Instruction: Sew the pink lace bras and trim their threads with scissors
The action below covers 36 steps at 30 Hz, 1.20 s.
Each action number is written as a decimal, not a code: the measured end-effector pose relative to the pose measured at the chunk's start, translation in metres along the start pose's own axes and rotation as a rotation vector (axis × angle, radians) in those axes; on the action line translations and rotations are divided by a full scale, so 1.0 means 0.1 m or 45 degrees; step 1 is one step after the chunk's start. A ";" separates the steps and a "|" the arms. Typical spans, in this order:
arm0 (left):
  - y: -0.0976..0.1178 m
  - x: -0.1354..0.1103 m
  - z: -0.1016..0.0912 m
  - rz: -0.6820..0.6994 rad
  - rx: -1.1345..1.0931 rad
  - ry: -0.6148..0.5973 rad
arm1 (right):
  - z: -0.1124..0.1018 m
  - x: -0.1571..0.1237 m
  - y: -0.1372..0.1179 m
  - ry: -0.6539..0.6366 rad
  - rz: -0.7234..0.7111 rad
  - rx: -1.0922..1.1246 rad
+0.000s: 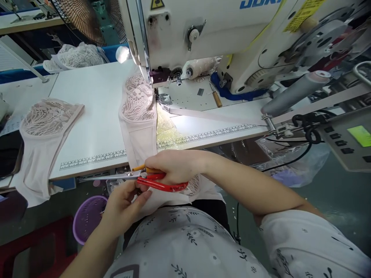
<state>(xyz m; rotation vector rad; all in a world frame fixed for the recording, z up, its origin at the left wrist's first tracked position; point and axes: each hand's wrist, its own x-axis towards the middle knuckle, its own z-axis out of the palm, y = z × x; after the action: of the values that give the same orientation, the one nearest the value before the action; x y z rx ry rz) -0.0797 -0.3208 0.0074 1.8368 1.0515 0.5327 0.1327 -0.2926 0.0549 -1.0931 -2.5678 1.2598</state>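
My right hand [174, 164] is closed around red-handled scissors [156, 181], whose steel blades point left below the table's front edge. My left hand [123, 204] pinches the pale pink fabric right beside the blades. That fabric belongs to a lace-topped garment piece [137, 116] that runs from under the sewing machine's needle area down over the table edge into my lap. A yellowish stick shows just above the scissors in my right hand.
A white sewing machine [208, 34] stands at the back of the white table [95, 123], which has a printed ruler along its edge. Another lace garment [43, 131] hangs at the left edge. A purple basket [87, 216] sits below, a control panel [348, 139] at right.
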 end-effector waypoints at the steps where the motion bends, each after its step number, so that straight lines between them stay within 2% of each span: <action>1: 0.00 0.01 -0.01 -0.063 -0.117 -0.022 | -0.02 -0.01 0.00 0.016 0.006 0.004; 5: -0.03 0.03 -0.04 -0.199 -0.391 -0.037 | -0.06 -0.05 0.02 0.054 0.017 -0.001; 12: -0.06 0.02 -0.05 -0.317 -0.617 -0.064 | -0.04 -0.03 0.03 0.099 -0.069 -0.008; 20: -0.16 0.00 -0.04 -0.356 -0.675 -0.039 | -0.03 -0.01 0.05 0.120 -0.109 0.015; 27: -0.09 0.02 -0.01 -0.453 -0.611 0.014 | -0.01 0.00 0.04 0.139 -0.136 0.021; 31: -0.07 0.00 0.06 -0.461 -0.647 -0.078 | 0.02 -0.01 0.00 0.147 -0.124 0.061; 33: -0.08 0.00 0.09 -0.462 -0.737 -0.055 | 0.09 -0.05 -0.02 0.274 -0.057 0.143; 36: -0.13 0.01 0.11 -0.495 -0.834 -0.018 | 0.27 -0.21 -0.03 0.659 0.034 0.474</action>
<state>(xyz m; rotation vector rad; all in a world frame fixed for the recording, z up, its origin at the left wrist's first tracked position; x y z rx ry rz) -0.0771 -0.3230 -0.0094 1.0341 1.0340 0.5436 0.1369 -0.3246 0.0443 -1.1807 -1.8630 1.1970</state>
